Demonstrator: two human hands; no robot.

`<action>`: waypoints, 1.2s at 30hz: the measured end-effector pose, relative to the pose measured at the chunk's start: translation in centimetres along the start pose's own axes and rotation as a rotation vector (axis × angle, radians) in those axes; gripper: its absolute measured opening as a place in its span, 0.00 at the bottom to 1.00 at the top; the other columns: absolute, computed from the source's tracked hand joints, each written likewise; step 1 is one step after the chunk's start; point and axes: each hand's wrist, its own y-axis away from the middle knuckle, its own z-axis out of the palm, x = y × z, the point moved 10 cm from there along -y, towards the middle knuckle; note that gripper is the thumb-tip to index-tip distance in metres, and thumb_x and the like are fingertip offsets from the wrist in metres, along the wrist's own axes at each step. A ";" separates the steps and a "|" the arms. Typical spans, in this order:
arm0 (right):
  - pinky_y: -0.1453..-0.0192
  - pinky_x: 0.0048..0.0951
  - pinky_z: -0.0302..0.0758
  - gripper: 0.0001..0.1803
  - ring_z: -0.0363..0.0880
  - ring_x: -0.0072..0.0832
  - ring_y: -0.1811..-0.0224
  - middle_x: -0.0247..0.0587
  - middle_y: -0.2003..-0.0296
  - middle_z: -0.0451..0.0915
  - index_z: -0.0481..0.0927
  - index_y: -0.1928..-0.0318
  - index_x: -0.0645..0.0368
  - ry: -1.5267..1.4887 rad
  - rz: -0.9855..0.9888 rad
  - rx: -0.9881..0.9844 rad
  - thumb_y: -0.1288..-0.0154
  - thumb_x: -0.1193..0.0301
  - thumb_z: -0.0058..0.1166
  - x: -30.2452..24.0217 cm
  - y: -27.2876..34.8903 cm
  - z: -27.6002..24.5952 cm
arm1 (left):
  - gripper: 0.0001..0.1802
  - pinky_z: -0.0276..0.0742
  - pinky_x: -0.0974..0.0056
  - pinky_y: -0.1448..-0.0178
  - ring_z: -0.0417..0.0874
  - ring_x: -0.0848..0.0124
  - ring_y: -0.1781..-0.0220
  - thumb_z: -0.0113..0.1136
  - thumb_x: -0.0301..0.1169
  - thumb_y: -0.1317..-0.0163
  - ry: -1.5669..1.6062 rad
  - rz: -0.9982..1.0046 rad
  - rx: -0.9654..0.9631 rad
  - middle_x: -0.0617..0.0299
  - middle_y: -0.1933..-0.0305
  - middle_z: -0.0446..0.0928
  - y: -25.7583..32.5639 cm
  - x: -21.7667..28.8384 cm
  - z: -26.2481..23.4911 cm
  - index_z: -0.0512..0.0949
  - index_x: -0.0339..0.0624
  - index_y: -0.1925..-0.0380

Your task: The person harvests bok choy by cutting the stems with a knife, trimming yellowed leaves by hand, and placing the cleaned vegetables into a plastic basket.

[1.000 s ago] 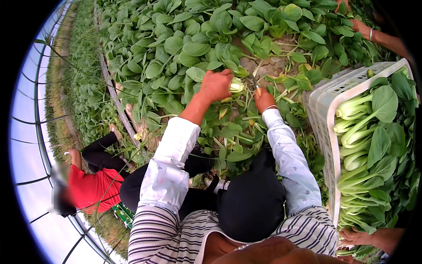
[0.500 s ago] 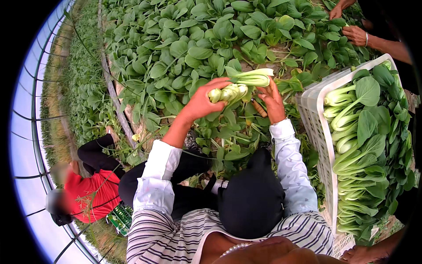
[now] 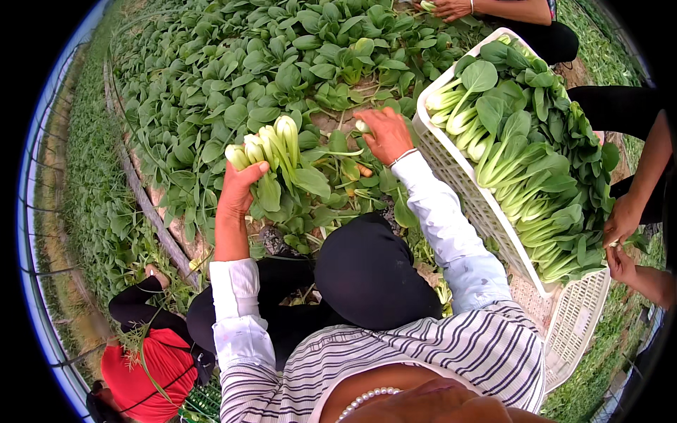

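Note:
My left hand (image 3: 243, 185) is closed around a bunch of bok choy (image 3: 271, 148), with the pale bases up and the green leaves hanging down. To its right, my right hand (image 3: 388, 137) reaches low over the bed with fingers curled. A small pale base of another bok choy (image 3: 362, 126) shows at its fingertips; the rest of that plant is hidden. Below this hand, a short orange-brown piece (image 3: 364, 170) lies among the leaves; I cannot tell whether it is a tool handle.
On the right stands a white plastic crate (image 3: 451, 151) heaped with bok choy (image 3: 525, 162), beside another white crate (image 3: 575, 324). Growing plants (image 3: 233, 77) cover the bed ahead. Co-workers' hands (image 3: 620, 240) are at the right, another hand (image 3: 451, 8) at the top. A person in red (image 3: 151, 366) crouches at left.
My hands have moved apart: the left one went left and down with the bunch, the right one left and toward the plants. The crate appears further left in view.

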 end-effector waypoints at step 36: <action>0.45 0.27 0.71 0.30 0.75 0.24 0.50 0.37 0.52 0.76 0.69 0.44 0.63 -1.218 0.251 0.259 0.47 0.69 0.65 -6.0 11.9 -21.8 | 0.32 0.77 0.61 0.47 0.78 0.68 0.49 0.61 0.37 0.44 -0.075 -0.019 -0.708 0.56 0.48 0.74 4.8 9.1 31.1 0.65 0.36 0.42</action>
